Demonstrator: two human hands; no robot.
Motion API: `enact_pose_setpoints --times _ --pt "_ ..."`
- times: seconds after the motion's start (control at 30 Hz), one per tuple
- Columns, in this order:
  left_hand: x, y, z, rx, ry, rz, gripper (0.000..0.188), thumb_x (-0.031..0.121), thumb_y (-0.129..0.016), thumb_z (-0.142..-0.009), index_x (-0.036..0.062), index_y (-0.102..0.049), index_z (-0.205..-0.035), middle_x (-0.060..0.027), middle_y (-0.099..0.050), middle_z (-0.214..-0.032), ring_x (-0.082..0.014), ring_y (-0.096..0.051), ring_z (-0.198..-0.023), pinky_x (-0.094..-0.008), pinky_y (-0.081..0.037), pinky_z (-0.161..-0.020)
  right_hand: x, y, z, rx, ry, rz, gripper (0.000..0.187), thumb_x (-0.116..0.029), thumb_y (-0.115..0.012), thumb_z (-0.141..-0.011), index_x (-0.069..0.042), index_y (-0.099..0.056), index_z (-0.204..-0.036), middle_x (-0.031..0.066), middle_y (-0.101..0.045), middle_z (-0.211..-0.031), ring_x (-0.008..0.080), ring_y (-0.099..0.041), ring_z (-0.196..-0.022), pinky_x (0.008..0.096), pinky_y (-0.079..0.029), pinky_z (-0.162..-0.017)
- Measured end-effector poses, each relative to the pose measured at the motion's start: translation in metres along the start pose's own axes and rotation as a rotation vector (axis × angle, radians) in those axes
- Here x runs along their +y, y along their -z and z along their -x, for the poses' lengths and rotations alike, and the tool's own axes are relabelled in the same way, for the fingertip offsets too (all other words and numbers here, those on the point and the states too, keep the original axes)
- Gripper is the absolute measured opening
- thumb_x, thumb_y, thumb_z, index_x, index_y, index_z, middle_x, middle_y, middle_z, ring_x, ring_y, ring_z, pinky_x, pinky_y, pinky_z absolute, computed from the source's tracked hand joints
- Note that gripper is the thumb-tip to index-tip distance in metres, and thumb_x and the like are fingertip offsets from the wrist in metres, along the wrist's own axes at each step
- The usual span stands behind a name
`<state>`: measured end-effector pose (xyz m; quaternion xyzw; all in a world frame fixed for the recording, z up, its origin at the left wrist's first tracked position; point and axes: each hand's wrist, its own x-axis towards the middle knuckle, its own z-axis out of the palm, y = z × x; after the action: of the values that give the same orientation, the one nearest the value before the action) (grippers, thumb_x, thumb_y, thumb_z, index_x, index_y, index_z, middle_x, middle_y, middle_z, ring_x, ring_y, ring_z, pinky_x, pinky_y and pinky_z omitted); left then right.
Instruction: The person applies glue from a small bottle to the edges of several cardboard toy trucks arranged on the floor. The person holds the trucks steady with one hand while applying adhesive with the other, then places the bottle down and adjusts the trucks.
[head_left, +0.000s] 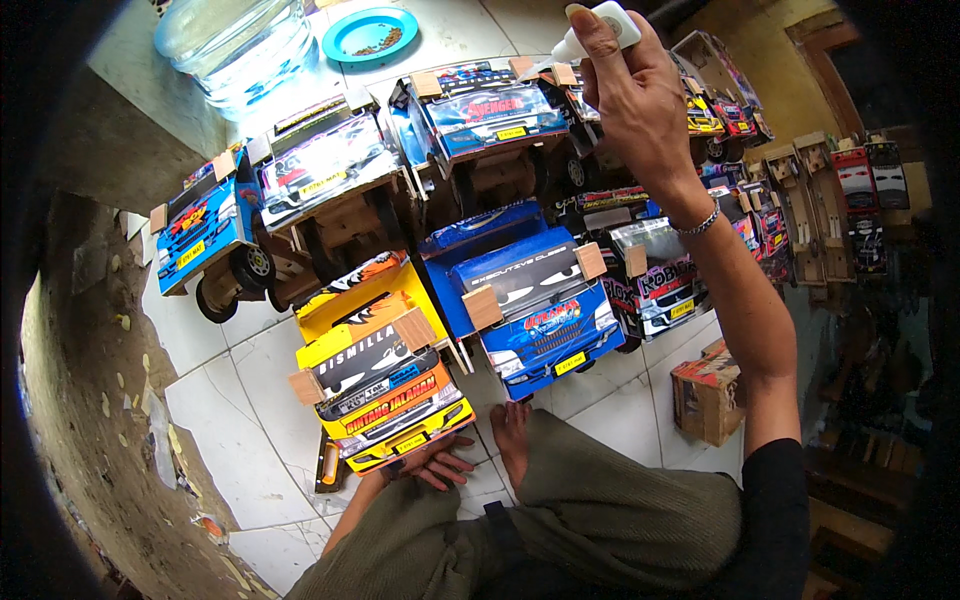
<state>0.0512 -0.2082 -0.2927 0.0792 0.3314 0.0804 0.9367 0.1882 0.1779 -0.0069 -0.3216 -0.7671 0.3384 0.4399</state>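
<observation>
My right hand (645,115) is raised at the upper right, wrapped round a small white squeeze bottle (618,24). The bottle's thin nozzle points down and left, near small wooden blocks (565,74) on the back-row toy trucks. Low in the picture, my left hand (437,466) has its fingers apart and holds nothing. It is next to the front of a yellow toy truck (395,420), by the tiled floor. To the right of that one stands a blue toy truck (545,325). Both have wooden blocks at the sides of their cabs.
More toy trucks, one with a white front (325,165), stand tilted behind. A large clear water jug (240,55) and a turquoise plate (370,36) are at the back. A cardboard box (708,395) sits right of my knee; a bare foot (510,435) is near the blue truck.
</observation>
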Motion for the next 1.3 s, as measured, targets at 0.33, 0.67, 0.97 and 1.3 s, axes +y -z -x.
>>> enact_pose_setpoints --times 0.33,0.67,0.97,1.3 --pt "0.006 -0.005 0.001 0.014 0.043 -0.072 0.070 0.060 -0.038 -0.102 0.0150 -0.031 -0.154 -0.0194 -0.056 -0.140 -0.0330 -0.061 -0.122 -0.0441 -0.056 -0.092 0.018 0.013 -0.003 0.087 -0.026 0.221 0.040 -0.040 -0.062 -0.099 0.000 -0.063 -0.107 0.0106 -0.062 -0.076 0.0183 -0.059 -0.065 0.0337 -0.047 -0.060" --pt "-0.012 0.014 -0.013 -0.119 0.021 0.015 0.067 0.059 -0.042 -0.101 0.0192 -0.033 -0.154 -0.0187 -0.055 -0.142 -0.0313 -0.058 -0.127 -0.0450 -0.054 -0.096 -0.011 -0.002 -0.001 0.046 -0.238 -0.185 0.035 -0.040 -0.062 -0.100 -0.005 -0.059 -0.095 -0.0033 -0.053 -0.071 0.0024 -0.047 -0.061 0.0195 -0.037 -0.052" --pt "0.012 -0.020 0.024 0.023 0.103 -0.101 0.059 0.055 -0.043 -0.103 0.0146 -0.048 -0.146 -0.0134 -0.060 -0.137 -0.0245 -0.057 -0.127 -0.0368 -0.047 -0.104 -0.028 -0.029 -0.003 -0.091 -0.110 -0.088 0.032 -0.035 -0.060 -0.101 -0.003 -0.062 -0.101 0.0013 -0.062 -0.074 0.0049 -0.057 -0.066 0.0221 -0.045 -0.058" --pt "0.141 -0.098 0.294 0.048 -0.428 -0.863 0.041 0.034 -0.049 -0.106 0.0025 -0.068 -0.122 -0.0119 -0.071 -0.114 -0.0202 -0.067 -0.107 -0.0333 -0.049 -0.097 -0.022 -0.023 0.002 -0.064 -0.177 -0.252 0.026 -0.036 -0.058 -0.102 -0.010 -0.059 -0.101 -0.0045 -0.058 -0.072 0.0001 -0.046 -0.059 0.0173 -0.036 -0.051"
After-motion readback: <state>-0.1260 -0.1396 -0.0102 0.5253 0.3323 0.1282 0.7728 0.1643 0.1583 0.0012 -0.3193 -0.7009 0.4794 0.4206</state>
